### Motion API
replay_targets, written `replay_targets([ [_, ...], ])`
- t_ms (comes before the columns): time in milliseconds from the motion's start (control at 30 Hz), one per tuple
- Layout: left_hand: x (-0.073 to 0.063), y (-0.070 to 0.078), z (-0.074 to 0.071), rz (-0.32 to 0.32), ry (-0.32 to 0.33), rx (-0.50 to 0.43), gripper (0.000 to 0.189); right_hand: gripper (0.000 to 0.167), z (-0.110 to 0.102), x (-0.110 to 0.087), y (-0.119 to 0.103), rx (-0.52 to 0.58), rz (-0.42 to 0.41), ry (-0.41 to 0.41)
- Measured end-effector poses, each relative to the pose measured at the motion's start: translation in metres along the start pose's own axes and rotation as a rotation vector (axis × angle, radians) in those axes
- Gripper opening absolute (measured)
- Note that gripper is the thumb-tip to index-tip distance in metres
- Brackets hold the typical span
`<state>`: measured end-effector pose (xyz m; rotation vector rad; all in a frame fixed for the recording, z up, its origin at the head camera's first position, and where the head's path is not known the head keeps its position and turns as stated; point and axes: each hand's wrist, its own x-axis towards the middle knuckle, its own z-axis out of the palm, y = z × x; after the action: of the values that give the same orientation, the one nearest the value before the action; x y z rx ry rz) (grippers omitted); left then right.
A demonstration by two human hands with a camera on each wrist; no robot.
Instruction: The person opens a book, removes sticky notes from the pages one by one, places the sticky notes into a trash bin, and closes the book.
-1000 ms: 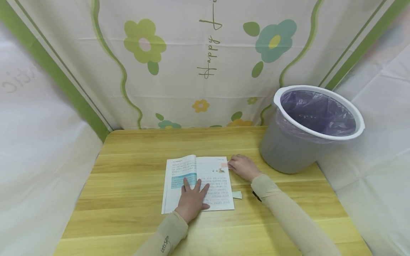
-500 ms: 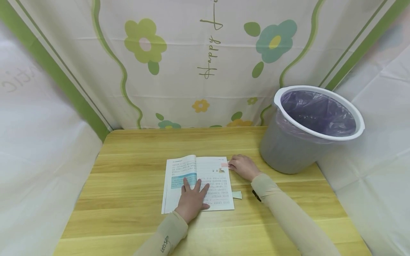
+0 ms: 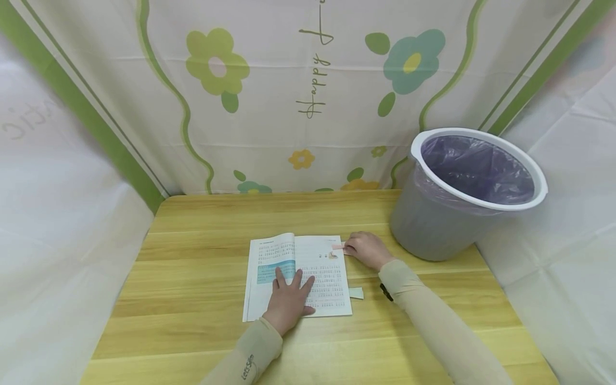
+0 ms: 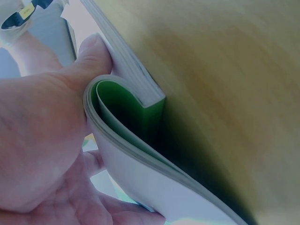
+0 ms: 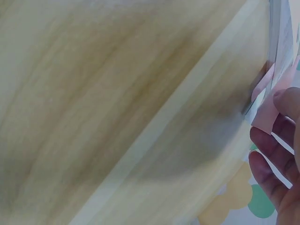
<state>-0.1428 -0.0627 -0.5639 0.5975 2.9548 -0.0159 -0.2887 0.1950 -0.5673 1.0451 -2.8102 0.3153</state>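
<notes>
An open book lies on the wooden table, with printed text and a blue text box on its left page. My left hand rests spread over the middle of the book, its palm side against the pages. The left wrist view shows the pages bulging in a curve beside the thumb. At the book's upper right edge, my right hand pinches a pink sticky note between thumb and finger. A second pink strip sticks out below it. Lower on the same edge, a pale green tab sticks out.
A grey waste bin with a white rim and a purple liner stands at the table's back right, close behind my right hand. Flowered cloth hangs behind the table, and white cloth hangs at both sides.
My right hand has shifted very slightly right, and the pink sticky note it pinches now lies at a changed angle on the page edge. The left hand and the book stay put.
</notes>
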Motion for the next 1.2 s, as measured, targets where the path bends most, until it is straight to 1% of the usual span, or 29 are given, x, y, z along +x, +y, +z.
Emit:
replay_targets([
  [300, 0.001, 0.000, 0.000, -0.003, -0.010, 0.009, 0.079, 0.014, -0.003, 0.001, 0.001, 0.028, 0.046, -0.029],
  [500, 0.001, 0.000, 0.001, -0.001, -0.005, 0.018, 0.079, 0.015, -0.006, 0.002, 0.002, 0.022, 0.078, -0.050],
  [667, 0.000, 0.000, 0.000, -0.001, -0.011, 0.025, 0.078, 0.015, -0.010, 0.001, 0.003, 0.022, 0.095, -0.051],
  [800, 0.000, 0.001, -0.001, 0.002, -0.010, 0.037, 0.078, 0.015, -0.012, 0.000, 0.004, 0.019, 0.094, -0.036],
  [1000, -0.001, 0.000, -0.003, 0.001, -0.008, 0.026, 0.078, 0.012, -0.016, -0.003, 0.009, 0.032, 0.087, 0.004],
  [1200, 0.000, 0.000, 0.001, -0.002, -0.014, 0.005, 0.078, 0.011, -0.022, -0.014, 0.014, 0.044, 0.105, 0.046],
])
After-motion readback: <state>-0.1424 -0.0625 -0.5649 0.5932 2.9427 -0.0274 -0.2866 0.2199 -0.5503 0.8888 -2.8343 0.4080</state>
